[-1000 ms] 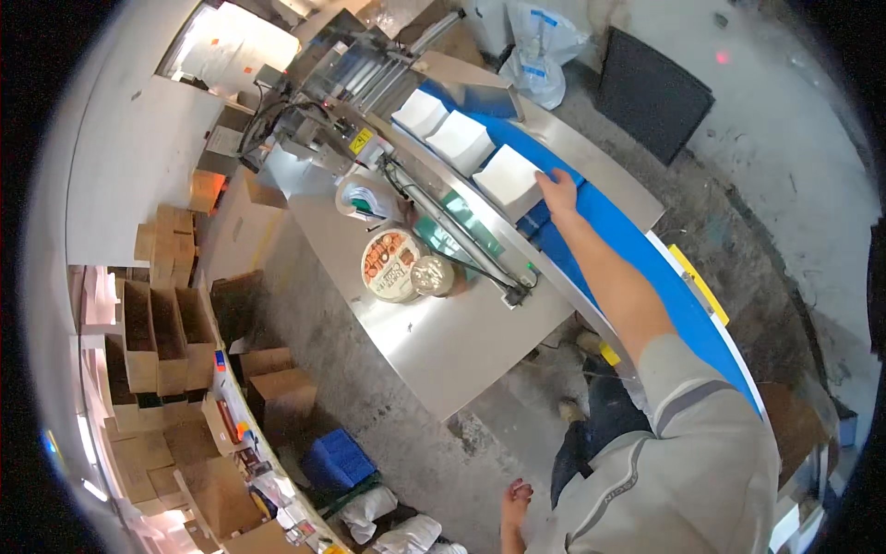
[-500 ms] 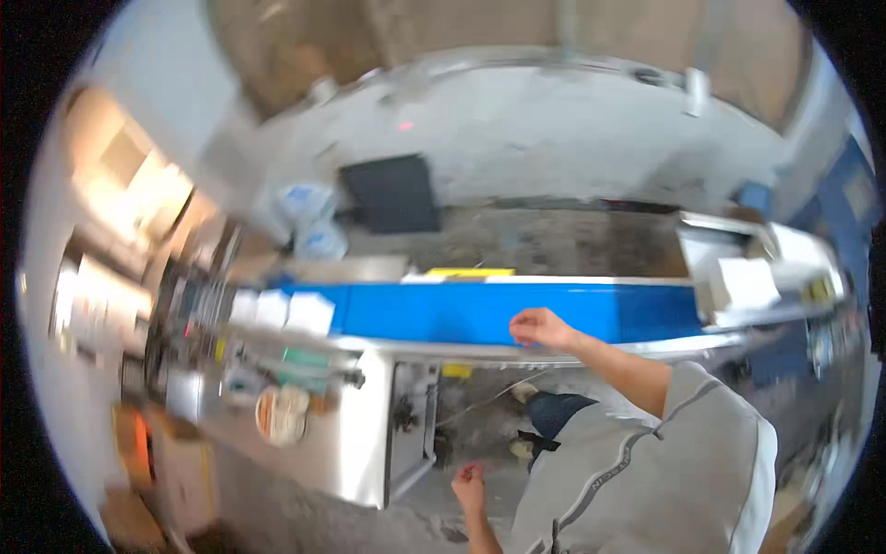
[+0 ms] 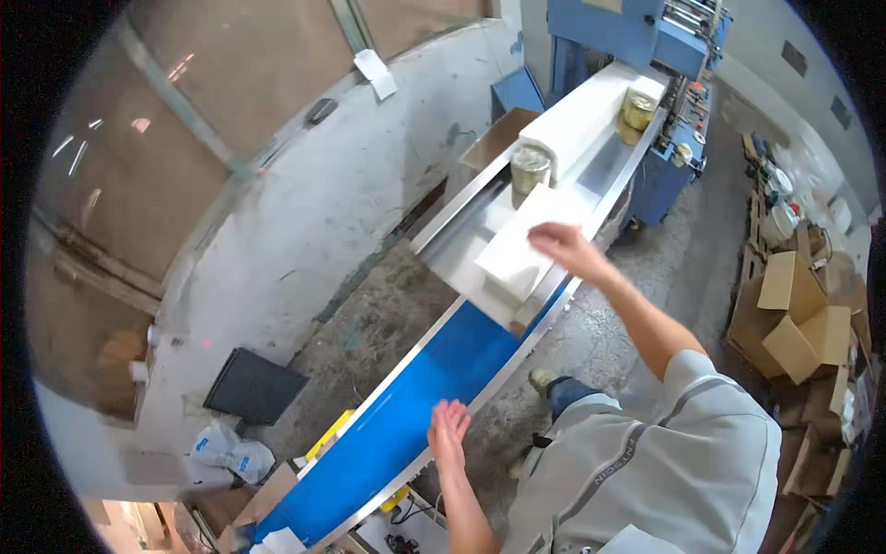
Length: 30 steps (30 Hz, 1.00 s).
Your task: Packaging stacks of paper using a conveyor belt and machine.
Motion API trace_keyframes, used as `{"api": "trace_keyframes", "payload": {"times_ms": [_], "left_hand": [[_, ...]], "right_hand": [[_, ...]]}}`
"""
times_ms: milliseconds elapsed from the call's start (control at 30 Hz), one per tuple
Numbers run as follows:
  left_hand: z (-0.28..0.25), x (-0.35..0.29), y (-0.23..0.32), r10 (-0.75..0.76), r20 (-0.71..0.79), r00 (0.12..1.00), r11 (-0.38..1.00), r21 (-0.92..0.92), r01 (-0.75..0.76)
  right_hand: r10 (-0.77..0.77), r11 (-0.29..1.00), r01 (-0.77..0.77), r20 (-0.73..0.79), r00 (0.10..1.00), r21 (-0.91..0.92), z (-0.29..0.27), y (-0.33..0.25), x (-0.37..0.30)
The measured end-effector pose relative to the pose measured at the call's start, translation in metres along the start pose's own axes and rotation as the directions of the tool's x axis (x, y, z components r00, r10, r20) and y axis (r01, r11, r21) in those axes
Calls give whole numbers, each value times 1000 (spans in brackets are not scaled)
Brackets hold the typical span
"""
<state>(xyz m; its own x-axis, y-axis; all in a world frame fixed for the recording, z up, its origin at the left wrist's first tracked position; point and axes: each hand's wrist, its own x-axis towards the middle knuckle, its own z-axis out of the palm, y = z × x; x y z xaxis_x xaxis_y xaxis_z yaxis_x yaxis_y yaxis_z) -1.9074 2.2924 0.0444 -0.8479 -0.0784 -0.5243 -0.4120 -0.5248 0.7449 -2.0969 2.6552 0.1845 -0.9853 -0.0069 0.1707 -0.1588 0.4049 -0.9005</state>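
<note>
Your right hand [image 3: 565, 247] reaches out over the conveyor, fingers spread flat on the near end of a white rectangular pack [image 3: 526, 249]; it presses on the pack rather than closing round it. The pack lies on the pale metal bed just beyond where the blue belt [image 3: 415, 406] ends. Your left hand [image 3: 448, 430] is open, fingers together, hovering at the belt's near edge and holding nothing. Further along the line, a round tin [image 3: 530, 169] stands beside a longer white block [image 3: 577, 115], with a second tin [image 3: 637, 111] behind it near the blue machine [image 3: 637, 28]. Cardboard boxes [image 3: 798, 314] sit on the floor to your right.
</note>
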Motion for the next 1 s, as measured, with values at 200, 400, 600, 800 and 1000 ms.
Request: {"api": "trace_keyframes", "payload": {"times_ms": [200,400,600,800,1000], "left_hand": [[165,106,26,2,118,993,974,226,-29],[201,135,12,-97,239,966,990,124,68],[161,106,8,-154,122,981,983,-82,164],[77,33,28,128,25,991,938,-328,-112],[-15,-84,38,412,61,909,865,-340,-369]], "right_hand": [[310,944,-302,50,949,-135,-109,109,102],[347,933,-247,466,814,-263,-82,107,109],[207,970,-113,489,847,-215,-39,54,81],[-198,837,-16,330,923,547,33,-38,24],[67,464,-843,939,339,271,191,-54,-65]]}}
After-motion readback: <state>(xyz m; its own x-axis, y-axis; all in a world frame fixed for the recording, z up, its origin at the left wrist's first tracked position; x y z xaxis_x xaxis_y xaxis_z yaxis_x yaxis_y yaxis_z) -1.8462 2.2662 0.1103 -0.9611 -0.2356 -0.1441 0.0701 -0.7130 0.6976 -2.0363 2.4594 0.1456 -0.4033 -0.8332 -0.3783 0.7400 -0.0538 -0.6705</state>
